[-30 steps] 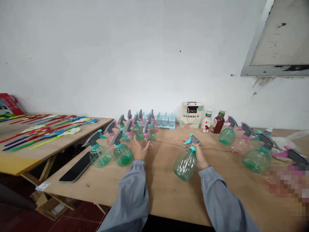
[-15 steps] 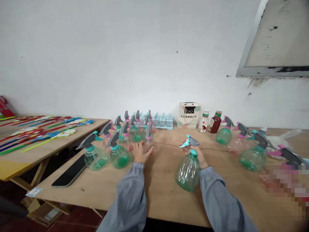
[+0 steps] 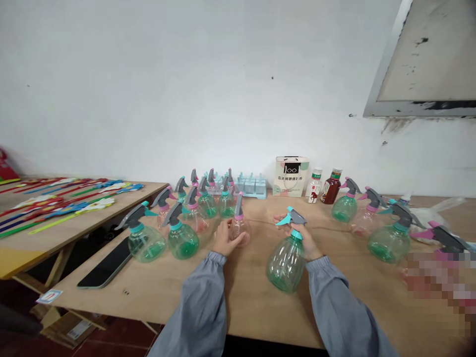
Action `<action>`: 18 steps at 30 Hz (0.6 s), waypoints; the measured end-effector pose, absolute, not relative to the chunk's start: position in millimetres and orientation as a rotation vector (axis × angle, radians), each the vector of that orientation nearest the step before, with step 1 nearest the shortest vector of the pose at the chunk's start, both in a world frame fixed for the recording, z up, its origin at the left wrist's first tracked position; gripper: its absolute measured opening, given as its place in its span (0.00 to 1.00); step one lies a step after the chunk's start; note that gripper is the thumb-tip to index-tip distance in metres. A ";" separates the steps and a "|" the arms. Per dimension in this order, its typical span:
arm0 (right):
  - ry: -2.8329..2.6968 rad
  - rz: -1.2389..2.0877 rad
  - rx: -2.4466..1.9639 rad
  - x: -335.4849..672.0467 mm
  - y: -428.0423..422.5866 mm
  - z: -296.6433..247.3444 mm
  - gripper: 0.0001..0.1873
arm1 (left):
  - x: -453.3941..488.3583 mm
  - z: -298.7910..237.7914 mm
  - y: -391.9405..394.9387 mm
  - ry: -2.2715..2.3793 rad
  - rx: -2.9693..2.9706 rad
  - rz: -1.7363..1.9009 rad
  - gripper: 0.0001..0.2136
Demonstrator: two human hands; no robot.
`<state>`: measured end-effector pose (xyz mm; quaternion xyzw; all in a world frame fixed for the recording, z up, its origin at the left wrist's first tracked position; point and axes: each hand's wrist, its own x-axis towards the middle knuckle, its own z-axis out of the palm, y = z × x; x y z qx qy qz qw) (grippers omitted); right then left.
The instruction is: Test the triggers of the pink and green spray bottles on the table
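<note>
Cream paper makes up the bag (image 3: 291, 191) by the wall, its dark Chinese characters including 眼镜 under a drawing of spectacles; the print on the white-labelled bottle (image 3: 314, 190) and the brown bottle (image 3: 330, 191) beside it is too small to read. Compared with half a second ago, the pink spray bottle (image 3: 244, 229) stands farther right, away from the clustered sprayers (image 3: 208, 206). The left hand (image 3: 227, 240) clasps it low, thumb across its front, on the table (image 3: 256, 307). The right hand's (image 3: 309, 242) fingers are closed round the neck of a tilted green spray bottle (image 3: 285, 265); deeper green shows at its bottom, liquid or tinted plastic, I cannot tell.
</note>
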<state>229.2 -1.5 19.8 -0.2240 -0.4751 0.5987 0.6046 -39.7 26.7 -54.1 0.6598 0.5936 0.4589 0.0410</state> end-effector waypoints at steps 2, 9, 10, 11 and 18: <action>-1.072 1.338 -0.580 229.3 -2.1 20.1 0.10 | -39.6 -54.7 27.2 1.829 2.025 1.417 0.29; -1.139 1.480 -0.538 229.0 -3.7 19.2 0.14 | -40.0 -52.8 26.0 1.844 2.064 1.388 0.28; -1.142 1.501 -0.529 228.9 -4.4 19.3 0.14 | -39.7 -52.0 25.3 1.842 2.066 1.391 0.28; -1.139 1.512 -0.525 228.9 -5.1 19.8 0.15 | -39.3 -51.3 24.6 1.843 2.064 1.400 0.28; -1.094 1.520 -0.532 229.5 -8.2 26.5 0.17 | -37.6 -50.0 23.7 1.840 2.056 1.389 0.27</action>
